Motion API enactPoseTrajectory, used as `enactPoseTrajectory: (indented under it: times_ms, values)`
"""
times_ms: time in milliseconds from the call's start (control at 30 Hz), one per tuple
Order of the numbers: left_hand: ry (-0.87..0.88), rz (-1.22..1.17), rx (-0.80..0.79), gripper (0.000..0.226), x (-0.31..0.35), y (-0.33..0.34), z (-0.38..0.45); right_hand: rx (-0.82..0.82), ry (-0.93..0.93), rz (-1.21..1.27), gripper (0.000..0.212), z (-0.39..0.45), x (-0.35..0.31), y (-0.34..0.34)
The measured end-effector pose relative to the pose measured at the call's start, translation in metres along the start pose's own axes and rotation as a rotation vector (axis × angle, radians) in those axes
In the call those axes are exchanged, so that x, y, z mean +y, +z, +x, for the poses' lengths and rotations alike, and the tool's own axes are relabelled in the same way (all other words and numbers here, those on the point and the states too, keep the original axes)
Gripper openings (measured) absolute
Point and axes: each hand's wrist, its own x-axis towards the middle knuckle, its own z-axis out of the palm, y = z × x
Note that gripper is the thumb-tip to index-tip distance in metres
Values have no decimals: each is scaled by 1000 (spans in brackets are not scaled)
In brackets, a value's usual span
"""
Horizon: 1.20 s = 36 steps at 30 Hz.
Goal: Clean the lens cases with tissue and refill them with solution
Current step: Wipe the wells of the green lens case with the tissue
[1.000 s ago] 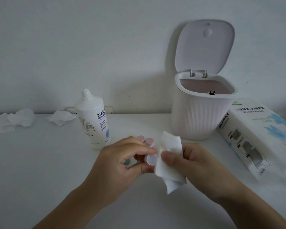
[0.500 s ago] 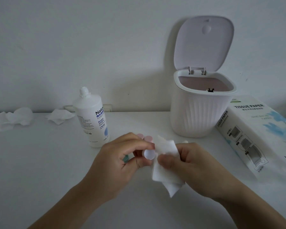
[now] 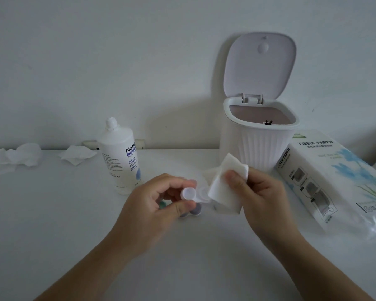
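Lens case (image 3: 190, 194), pale and small, sits pinched between thumb and fingers of the left hand (image 3: 152, 205) just above the table (image 3: 52, 224). Just beside it, the right hand (image 3: 261, 196) grips a folded tissue (image 3: 224, 187) under its thumb. Beyond stand a solution bottle (image 3: 119, 157) and an open-lidded bin (image 3: 258, 140), with a tissue pack (image 3: 334, 177) at right and crumpled tissues (image 3: 15, 157) at far left.

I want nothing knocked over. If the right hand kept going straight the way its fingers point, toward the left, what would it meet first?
Most likely the small lens case that the left hand pinches. The right hand holds the folded tissue, whose near edge sits just beside that case. Depth is unclear, but the solution bottle stands farther back.
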Motion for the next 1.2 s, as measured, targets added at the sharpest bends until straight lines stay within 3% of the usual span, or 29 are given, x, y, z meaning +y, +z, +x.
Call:
enactPoseTrajectory:
  times_ms: [67,200,333,533,633,700,800,867,1000,1200]
  values:
    - [-26,-16,-14,23,-2,-6,3,54,-1,-51,7,4,-2,-13]
    - [-64,-50,-3,23,-5,-9,5,115,-9,-313,20,8,-4,-49]
    - [-70,-55,10,20,-7,-8,6,11,130,-596,24,12,2,-71]
    - [-58,-29,-19,28,-8,-7,4,-85,177,-1009,30,9,7,-69]
    - [-52,5,-22,31,-10,-8,5,-74,102,-1247,37,4,2,-70]
    - [-48,5,-23,28,-11,-8,5,-1,-71,-1309,36,1,-5,-69]
    - [-51,-31,-11,23,-11,-6,5,135,-466,-1156,25,-5,-21,-61]
    - [-62,-56,-2,23,-11,-5,6,34,-551,-933,23,-6,-32,-51]
    - [-54,-83,-38,22,-12,-6,4,-407,-201,-552,40,-2,-33,-20]
    - [-59,-124,-33,33,-16,-6,6,-432,-51,-237,24,8,-11,-1]
